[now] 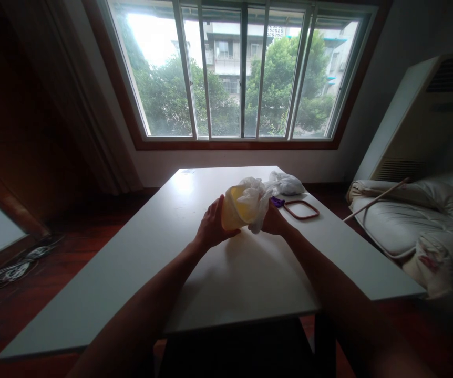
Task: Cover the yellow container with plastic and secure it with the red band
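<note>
Held just above the table is a yellowish, translucent container, its kind not clear from here. My left hand is wrapped round its left side, with the thumb beneath it. A crumpled white plastic bag covers the container's upper right part; whether it also lies inside I cannot tell. My right hand grips the bag at the right side, its fingers mostly hidden behind the plastic. Close beyond that hand lie a small purple thing and a brown ring-shaped frame with rounded corners.
A second white plastic bag sits at the far right corner of the white table. To the right stands a pale sofa with a thin stick across it. Cables lie on the floor at left.
</note>
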Available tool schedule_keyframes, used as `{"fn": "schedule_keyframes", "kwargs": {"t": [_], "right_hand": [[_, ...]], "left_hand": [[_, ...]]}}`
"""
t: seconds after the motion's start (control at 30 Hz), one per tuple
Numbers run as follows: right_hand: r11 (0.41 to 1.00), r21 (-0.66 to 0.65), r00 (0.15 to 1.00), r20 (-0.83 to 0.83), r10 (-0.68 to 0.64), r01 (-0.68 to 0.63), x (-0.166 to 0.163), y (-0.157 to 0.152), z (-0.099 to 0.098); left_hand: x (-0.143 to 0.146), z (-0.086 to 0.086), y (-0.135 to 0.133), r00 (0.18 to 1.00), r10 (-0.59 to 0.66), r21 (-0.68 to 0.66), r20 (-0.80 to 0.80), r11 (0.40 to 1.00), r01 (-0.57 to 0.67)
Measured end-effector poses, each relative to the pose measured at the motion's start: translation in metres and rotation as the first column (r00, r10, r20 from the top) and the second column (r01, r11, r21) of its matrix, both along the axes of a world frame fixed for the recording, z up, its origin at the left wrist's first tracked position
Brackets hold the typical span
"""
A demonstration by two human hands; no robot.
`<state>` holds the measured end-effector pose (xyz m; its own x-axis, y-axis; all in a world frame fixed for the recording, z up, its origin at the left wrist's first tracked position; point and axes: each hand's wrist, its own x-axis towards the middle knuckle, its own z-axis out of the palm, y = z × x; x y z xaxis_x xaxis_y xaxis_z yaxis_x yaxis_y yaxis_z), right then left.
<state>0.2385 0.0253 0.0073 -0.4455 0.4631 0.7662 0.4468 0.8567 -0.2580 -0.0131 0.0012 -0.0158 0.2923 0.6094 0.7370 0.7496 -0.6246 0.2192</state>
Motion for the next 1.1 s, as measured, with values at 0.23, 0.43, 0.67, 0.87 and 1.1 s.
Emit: {"fn": "schedule_keyframes", "kwargs": {"t": [0.23, 0.43, 0.67, 0.87, 1.1], "right_hand": [[1.000, -0.014, 1.000, 0.004, -0.026, 0.026, -0.001, -0.001, 0.001], [1.000, -0.015, 1.000, -0.016, 0.001, -0.002, -0.002, -0.004, 0.002], [0.993, -0.105, 0.998, -0.027, 0.051, -0.054, 0.000, -0.008, 0.002], [0.980, -0.185, 0.997, -0.058, 0.060, -0.069, 0.002, -0.009, -0.001], [0.972, -0.220, 0.991, -0.117, 0.061, -0.086, -0.001, -0.010, -0.002]], "left_hand": [[0.000, 0.000, 0.000, 1.000, 0.016, 0.014, -0.013, 1.000, -0.016], [-0.001, -0.001, 0.001, 1.000, 0.000, 0.001, -0.001, 1.000, 0.000], [-0.002, -0.001, 0.002, 0.999, 0.012, -0.017, 0.030, 1.000, -0.012], [-0.004, 0.000, 0.001, 0.999, -0.001, -0.025, 0.054, 1.000, 0.002], [-0.006, -0.003, 0.003, 0.999, 0.040, 0.012, 0.024, 0.999, -0.040]]}}
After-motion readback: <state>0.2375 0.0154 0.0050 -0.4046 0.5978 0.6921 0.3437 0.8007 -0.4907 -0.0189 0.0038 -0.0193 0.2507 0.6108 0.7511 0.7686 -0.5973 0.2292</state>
